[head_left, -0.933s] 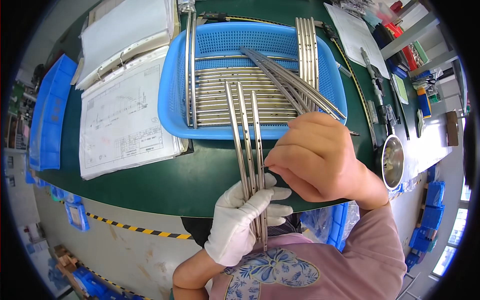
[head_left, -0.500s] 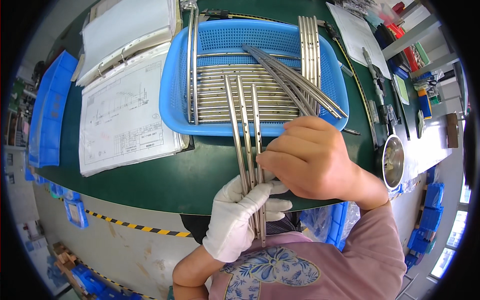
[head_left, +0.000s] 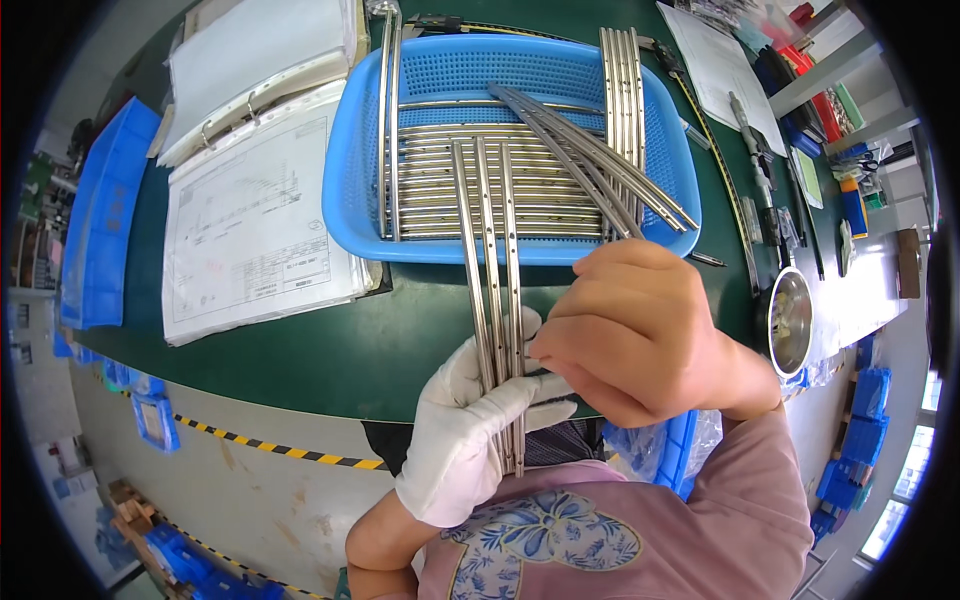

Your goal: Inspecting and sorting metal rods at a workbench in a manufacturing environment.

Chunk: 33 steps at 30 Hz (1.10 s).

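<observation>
My left hand point(head_left: 455, 430), in a white glove, is closed around three slim metal rods point(head_left: 484, 265) with small holes along them. They stand nearly side by side, fanning slightly apart toward their upper ends, which overlap the near rim of a blue plastic basket point(head_left: 350, 235). Just right of the rods is my bare right hand point(head_left: 630, 330), its fingers curled in. Its thumb side comes close to the rightmost rod and the glove; the fingertips are hidden, so whether it holds anything small cannot be told. More metal rods point(head_left: 490, 185) lie in the basket, several crosswise and others leaning over its sides.
An open binder with drawings point(head_left: 250, 230) lies left of the basket, beside a blue bin point(head_left: 105, 220). On the right are a metal bowl point(head_left: 789, 322), a micrometer-like measuring tool point(head_left: 750, 140) and papers point(head_left: 715, 70). The green table's front edge curves below my hands.
The rightmost rod has shifted up, so its top end is now about level with the other two. My right hand has drawn slightly right, away from the rods.
</observation>
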Tool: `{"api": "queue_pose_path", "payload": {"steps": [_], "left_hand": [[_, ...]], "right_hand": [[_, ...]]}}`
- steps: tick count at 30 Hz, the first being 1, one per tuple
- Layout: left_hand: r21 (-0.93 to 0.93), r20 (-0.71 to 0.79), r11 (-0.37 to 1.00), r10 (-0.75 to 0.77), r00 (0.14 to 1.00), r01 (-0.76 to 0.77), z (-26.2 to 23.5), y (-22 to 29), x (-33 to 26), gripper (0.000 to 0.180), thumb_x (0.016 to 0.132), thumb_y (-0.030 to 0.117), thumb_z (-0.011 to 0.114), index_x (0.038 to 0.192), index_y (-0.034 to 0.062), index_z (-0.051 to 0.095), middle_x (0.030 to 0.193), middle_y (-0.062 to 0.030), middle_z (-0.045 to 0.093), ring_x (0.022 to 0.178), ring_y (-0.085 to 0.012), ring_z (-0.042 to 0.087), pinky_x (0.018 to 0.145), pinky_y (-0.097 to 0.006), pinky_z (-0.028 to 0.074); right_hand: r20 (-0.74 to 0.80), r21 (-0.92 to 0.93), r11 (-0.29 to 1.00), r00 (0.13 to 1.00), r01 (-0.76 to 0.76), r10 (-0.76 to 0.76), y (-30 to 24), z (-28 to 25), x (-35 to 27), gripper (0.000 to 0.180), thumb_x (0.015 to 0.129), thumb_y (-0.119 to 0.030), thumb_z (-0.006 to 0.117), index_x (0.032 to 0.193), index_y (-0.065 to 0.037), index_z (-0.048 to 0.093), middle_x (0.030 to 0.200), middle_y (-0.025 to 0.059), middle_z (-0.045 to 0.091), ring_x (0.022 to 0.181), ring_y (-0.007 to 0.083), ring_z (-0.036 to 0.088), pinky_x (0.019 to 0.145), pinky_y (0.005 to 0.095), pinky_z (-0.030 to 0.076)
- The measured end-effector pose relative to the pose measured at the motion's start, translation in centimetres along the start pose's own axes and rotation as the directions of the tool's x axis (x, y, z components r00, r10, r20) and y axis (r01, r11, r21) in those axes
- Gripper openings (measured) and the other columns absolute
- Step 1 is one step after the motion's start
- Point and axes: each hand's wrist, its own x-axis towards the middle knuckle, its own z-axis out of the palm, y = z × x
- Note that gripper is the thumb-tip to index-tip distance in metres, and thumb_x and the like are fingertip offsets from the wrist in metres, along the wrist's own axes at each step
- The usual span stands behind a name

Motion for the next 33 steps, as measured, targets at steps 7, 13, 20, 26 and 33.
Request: {"api": "queue_pose_path", "payload": {"steps": [7, 13, 20, 26, 33], "left_hand": [[-0.007, -0.035, 1.000, -0.004, 0.999, 0.003, 0.0, -0.1, 0.2, 0.042, 0.090, -0.005, 0.044, 0.131, 0.0028, 0.039, 0.115, -0.0104, 0.054, 0.101, -0.0229, 0.060, 0.085, -0.036, 0.053], [0.014, -0.032, 0.999, 0.043, 0.999, -0.042, 0.1, 0.0, 0.6, 0.042, 0.090, -0.005, 0.045, 0.131, 0.0031, 0.040, 0.114, -0.0078, 0.055, 0.099, -0.0197, 0.060, 0.085, -0.036, 0.053], [0.001, -0.041, 0.997, 0.080, 0.996, -0.080, 0.1, -0.1, 0.8, 0.042, 0.090, -0.004, 0.046, 0.131, 0.0033, 0.040, 0.111, -0.0076, 0.056, 0.098, -0.0182, 0.061, 0.087, -0.035, 0.052], [0.019, -0.006, 0.995, 0.098, 0.995, -0.098, 0.6, -0.1, 1.1, 0.043, 0.089, -0.003, 0.048, 0.131, 0.0030, 0.040, 0.110, -0.0088, 0.056, 0.096, -0.0177, 0.061, 0.087, -0.035, 0.052], [0.009, -0.015, 1.000, 0.026, 1.000, -0.026, 0.6, 0.5, 0.5, 0.056, 0.080, -0.011, 0.041, 0.134, 0.0007, 0.034, 0.118, -0.0142, 0.052, 0.106, -0.0253, 0.058, 0.092, -0.038, 0.049]], "right_hand": [[0.100, 0.040, 0.999, 0.995, -0.025, 0.021, -0.1, -0.2, -0.1, 0.018, 0.063, -0.004, 0.066, 0.080, -0.005, 0.062, 0.070, 0.0041, 0.059, 0.055, 0.0205, 0.055, 0.064, 0.0353, 0.049], [0.042, -0.068, 0.997, 0.998, 0.043, -0.041, -0.5, 0.2, -0.2, 0.017, 0.061, -0.006, 0.067, 0.078, -0.006, 0.063, 0.068, 0.0016, 0.058, 0.055, 0.0161, 0.055, 0.065, 0.0330, 0.050], [0.036, -0.132, 0.990, 0.999, 0.038, -0.033, -0.8, 0.1, 0.1, 0.019, 0.056, -0.008, 0.067, 0.075, -0.006, 0.063, 0.066, 0.0004, 0.056, 0.054, 0.0152, 0.053, 0.064, 0.0316, 0.050], [-0.128, -0.224, 0.972, 0.987, 0.067, -0.097, -0.5, 1.4, -0.4, 0.015, 0.052, -0.012, 0.059, 0.064, -0.006, 0.052, 0.060, 0.0006, 0.042, 0.052, 0.0160, 0.045, 0.051, 0.0288, 0.039], [0.000, -0.154, 0.988, 1.000, 0.002, -0.002, 0.3, 1.8, -0.4, 0.015, 0.056, -0.013, 0.058, 0.061, -0.008, 0.045, 0.058, 0.0013, 0.038, 0.051, 0.0169, 0.043, 0.049, 0.0301, 0.034]]}}
